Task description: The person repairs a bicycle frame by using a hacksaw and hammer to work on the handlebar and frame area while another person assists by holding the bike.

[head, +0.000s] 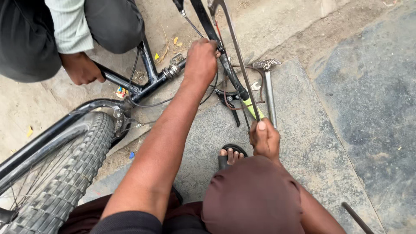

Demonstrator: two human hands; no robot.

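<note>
Down on the ground, over the concrete slab (303, 143), the person is squatting beside a black bicycle frame (149, 84) lying on its side. Their left hand (200, 60) is reaching far forward and is closing over the frame tube near the point where a hacksaw blade (240, 73) is crossing it; the fingers are curling round the tube, so that hand is gripping the frame. Their right hand (265, 139) is sitting close to the body, just above the knee (253, 195), and is closing in a fist round the near end of the hacksaw, thumb pressing on top. The saw's long axis is running away from the right hand, up and slightly left, toward the left hand, which is nearer the crossing point. A second person's hand (81, 68) is holding the frame further left. The knobbly tyre (65, 173) is lying at lower left, and a metal tool (268, 86) is resting on the slab just right of the saw.
</note>
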